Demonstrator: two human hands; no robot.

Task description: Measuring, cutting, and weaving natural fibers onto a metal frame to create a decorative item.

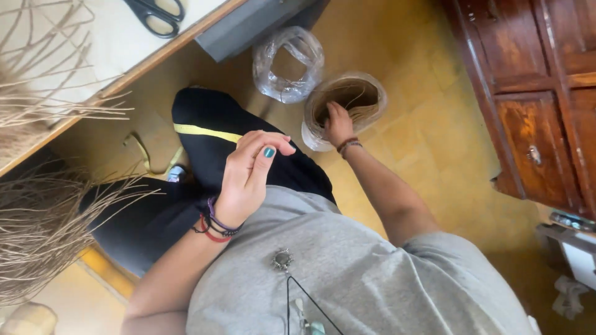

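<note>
right hand (338,124) reaches down into the clear plastic bag of tan fibre coils (345,105) on the floor, fingers dipped among the strands; cannot tell if it grips any. left hand (251,170) hovers over the black-trousered knee (217,139) just left of that bag, fingers loosely curled, holding nothing. a 2nd clear bag (288,65) sits just above-left of the fibre bag. black scissors (155,12) lie on the table (124,43), well apart to the upper left. loose tan strands (43,223) spread far left of the bag. wooden cabinet (534,105) stands to its right.
</note>
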